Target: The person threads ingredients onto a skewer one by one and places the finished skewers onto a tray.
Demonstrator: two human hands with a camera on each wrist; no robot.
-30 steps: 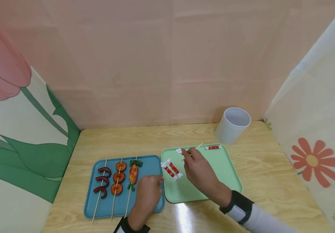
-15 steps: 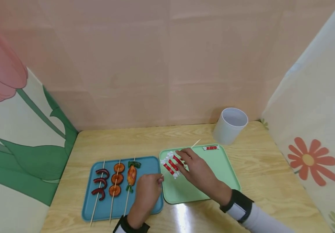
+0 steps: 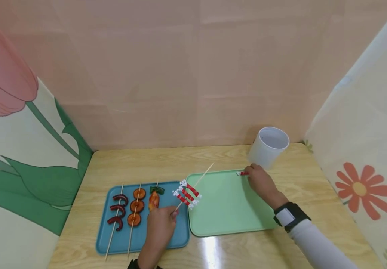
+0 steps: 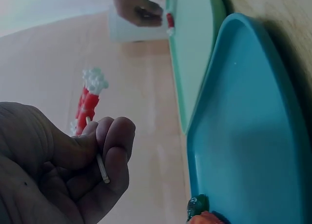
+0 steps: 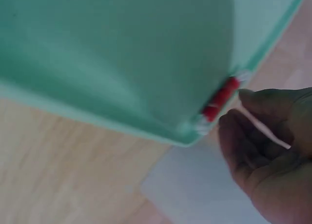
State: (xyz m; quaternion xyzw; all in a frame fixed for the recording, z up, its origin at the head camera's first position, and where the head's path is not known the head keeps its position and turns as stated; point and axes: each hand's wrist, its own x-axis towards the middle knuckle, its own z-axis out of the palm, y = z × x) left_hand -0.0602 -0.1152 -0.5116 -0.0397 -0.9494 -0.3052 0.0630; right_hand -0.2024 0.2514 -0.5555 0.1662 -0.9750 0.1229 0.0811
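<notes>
In the head view my left hand (image 3: 160, 226) pinches a wooden skewer (image 3: 207, 174) near its lower end, tilted up to the right. Three red pieces with white knobbly ends (image 3: 187, 194) are on it. The left wrist view shows the skewer's end (image 4: 103, 169) between thumb and fingers, with the red pieces (image 4: 88, 104) beyond. My right hand (image 3: 262, 184) is at the far right corner of the green tray (image 3: 227, 209), beside another red-and-white piece (image 3: 242, 173). In the right wrist view, thumb and fingertips are spread apart close to that piece (image 5: 222, 99); contact is unclear.
A blue tray (image 3: 176, 239) left of the green one carries skewers of sausages (image 3: 117, 207), round brown slices (image 3: 137, 205) and an orange-brown piece with green ends (image 3: 154, 201). Behind the green tray's right corner stands a white cup (image 3: 264, 151). A wall backs the wooden table (image 3: 146, 160).
My right hand has left the skewer's red pieces and moved right to the loose piece on the green tray. My left hand has shifted the skewer left and lifted it over the blue tray's edge.
</notes>
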